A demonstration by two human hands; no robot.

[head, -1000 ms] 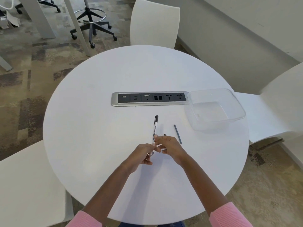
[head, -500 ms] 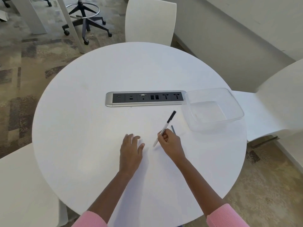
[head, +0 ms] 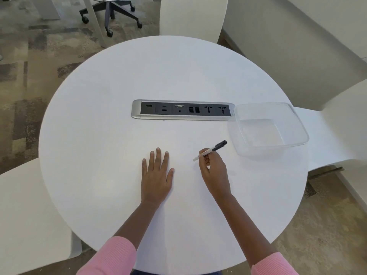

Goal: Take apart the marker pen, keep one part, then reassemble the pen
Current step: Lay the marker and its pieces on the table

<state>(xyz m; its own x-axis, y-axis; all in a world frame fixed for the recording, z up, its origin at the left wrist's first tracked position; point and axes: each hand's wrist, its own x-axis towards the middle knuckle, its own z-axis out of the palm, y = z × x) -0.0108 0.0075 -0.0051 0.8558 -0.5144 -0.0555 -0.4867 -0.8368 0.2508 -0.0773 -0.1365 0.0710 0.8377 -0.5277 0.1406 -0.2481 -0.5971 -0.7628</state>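
Left hand (head: 156, 175): palm down, flat on the worktop (head: 99, 155), fingers (head: 157, 157) extended and slightly spread, thumb out to the right side. Holds nothing. Left forearm: bare, runs straight back toward the body; pink sleeve (head: 111, 257) at the lower edge.

Right hand (head: 215, 173): raised on its outer edge, back of hand toward the camera, fingers curled inward and pinched with the thumb around a marker pen (head: 210, 150). Right forearm: bare, angled from lower right toward the centre; pink sleeve at the elbow.

Hands apart, side by side.
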